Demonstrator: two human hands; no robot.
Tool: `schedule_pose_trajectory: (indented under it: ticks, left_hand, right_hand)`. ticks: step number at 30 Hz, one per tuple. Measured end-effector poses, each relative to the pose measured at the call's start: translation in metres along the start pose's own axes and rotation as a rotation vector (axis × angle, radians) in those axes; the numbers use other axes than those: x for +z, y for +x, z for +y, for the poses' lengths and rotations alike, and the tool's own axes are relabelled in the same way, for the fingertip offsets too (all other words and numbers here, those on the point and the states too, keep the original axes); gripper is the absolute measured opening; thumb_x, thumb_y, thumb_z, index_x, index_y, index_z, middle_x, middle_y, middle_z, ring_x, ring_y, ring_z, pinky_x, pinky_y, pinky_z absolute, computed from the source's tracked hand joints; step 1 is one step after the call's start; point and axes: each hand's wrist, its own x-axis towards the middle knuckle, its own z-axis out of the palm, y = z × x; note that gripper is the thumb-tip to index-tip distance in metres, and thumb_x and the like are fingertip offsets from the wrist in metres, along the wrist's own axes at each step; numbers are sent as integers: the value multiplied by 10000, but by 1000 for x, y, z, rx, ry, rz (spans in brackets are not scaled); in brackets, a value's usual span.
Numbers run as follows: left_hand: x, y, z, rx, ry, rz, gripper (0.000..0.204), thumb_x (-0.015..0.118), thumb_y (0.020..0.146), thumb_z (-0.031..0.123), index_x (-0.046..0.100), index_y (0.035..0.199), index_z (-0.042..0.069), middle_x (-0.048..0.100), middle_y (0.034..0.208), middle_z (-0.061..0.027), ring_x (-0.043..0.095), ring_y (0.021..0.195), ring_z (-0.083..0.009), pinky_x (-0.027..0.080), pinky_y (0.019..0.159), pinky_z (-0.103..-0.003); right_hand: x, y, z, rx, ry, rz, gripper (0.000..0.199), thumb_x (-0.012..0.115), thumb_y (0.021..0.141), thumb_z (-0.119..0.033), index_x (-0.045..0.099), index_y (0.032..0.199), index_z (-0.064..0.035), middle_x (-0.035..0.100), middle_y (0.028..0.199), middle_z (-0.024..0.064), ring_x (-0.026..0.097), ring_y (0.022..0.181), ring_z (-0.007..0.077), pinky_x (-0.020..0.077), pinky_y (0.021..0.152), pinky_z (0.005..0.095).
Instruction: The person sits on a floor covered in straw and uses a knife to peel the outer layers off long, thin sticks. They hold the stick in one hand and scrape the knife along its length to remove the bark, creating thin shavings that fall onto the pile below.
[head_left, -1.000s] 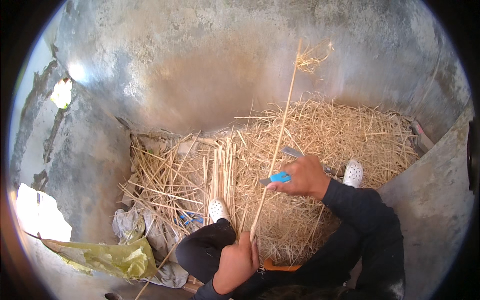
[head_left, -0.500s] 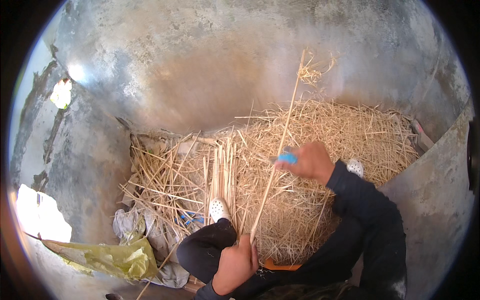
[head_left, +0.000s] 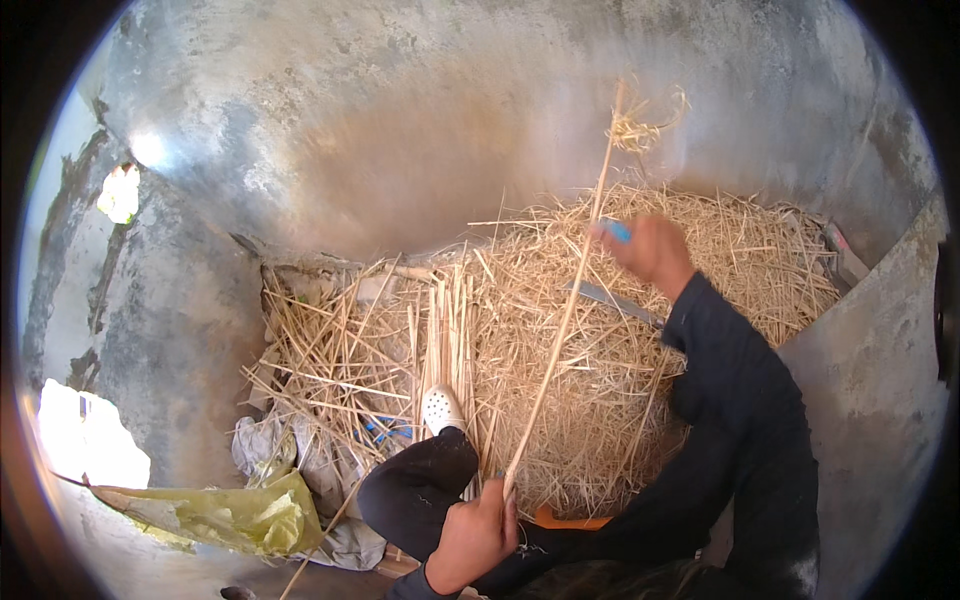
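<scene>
My left hand point(head_left: 474, 540), low in the middle, is closed around the lower end of a long pale bamboo strip point(head_left: 556, 370). The strip slants up and away to the right, with thin curled shavings point(head_left: 636, 131) hanging at its far end. My right hand point(head_left: 650, 253) is closed on a small blue thing point(head_left: 616, 231) and sits against the strip's upper part; the blue thing's full shape is hidden by the fingers. Below that hand, a grey metal blade point(head_left: 612, 300) reaches from beside my right forearm to near the strip. Where its other end is fixed is hidden.
A heap of shavings point(head_left: 740, 260) covers the floor ahead and right. Loose bamboo strips point(head_left: 445, 330) lie left of it, near my shoe point(head_left: 440, 408). Yellow plastic sheeting point(head_left: 250, 515) and grey sacking point(head_left: 262, 440) are at left. An orange edge point(head_left: 570, 520) shows between my legs; a concrete wall point(head_left: 430, 130) rises ahead.
My right hand has moved up and away along the strip, bringing the blade below it into view. The strip's far end has shifted slightly up and right; my left hand stays nearly in place.
</scene>
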Motion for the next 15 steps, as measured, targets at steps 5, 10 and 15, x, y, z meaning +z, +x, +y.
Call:
schedule_pose_trajectory:
  ticks: [5, 10, 15]
  left_hand:
    - [-1, 1, -2, 14, 35, 5, 151, 562, 827, 83, 467, 892, -14, 507, 491, -150, 554, 431, -326, 446, 406, -409]
    - [-1, -3, -6, 29, 36, -27, 148, 571, 816, 77, 460, 869, -6, 505, 496, -145, 553, 433, -321, 448, 410, -403]
    - [-11, -5, -10, 37, 110, 11, 158, 584, 799, 62, 453, 863, -2, 516, 524, -152, 558, 461, -322, 443, 414, -400]
  right_hand:
    - [26, -31, -9, -159, -38, -53, 801, 302, 771, -812, 584, 560, -93, 471, 469, 57, 478, 414, 207, 374, 411, 376]
    - [6, -16, 10, -67, -22, -3, 784, 329, 790, -785, 587, 572, -78, 477, 470, 51, 475, 405, 204, 363, 390, 366]
    - [24, -54, -23, -279, 24, 6, 779, 377, 772, -784, 654, 580, -82, 497, 454, 45, 495, 400, 194, 359, 385, 367]
